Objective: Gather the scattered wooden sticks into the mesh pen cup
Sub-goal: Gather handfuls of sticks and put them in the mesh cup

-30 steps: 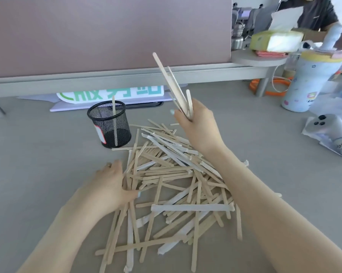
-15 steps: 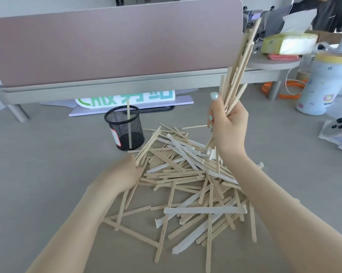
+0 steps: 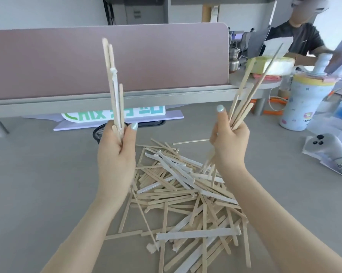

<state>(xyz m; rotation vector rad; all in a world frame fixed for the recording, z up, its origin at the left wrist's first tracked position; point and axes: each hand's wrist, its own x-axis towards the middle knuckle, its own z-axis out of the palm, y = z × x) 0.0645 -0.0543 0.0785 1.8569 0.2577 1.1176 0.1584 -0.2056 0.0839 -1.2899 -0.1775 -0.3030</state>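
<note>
A loose pile of wooden sticks [image 3: 186, 196], some still in white paper sleeves, lies on the grey desk between my forearms. My left hand [image 3: 116, 152] is raised and shut on an upright bundle of sticks [image 3: 115, 89]. My right hand [image 3: 228, 142] is also raised, shut on a second bundle [image 3: 245, 103] that fans up and to the right, with its lower ends hanging over the pile. The black mesh pen cup [image 3: 99, 133] stands behind my left hand, which hides most of it.
A pink partition [image 3: 107, 62] runs along the desk's far edge, with a green-and-white sign [image 3: 81, 115] at its foot. At the right stand a tall printed cup [image 3: 304, 103], a tissue pack [image 3: 270, 65] and a white controller [image 3: 327, 148]. A person sits behind at the far right.
My left hand has come up off the pile with a bundle of sticks and now stands in front of the cup. My right hand stays raised with its bundle.
</note>
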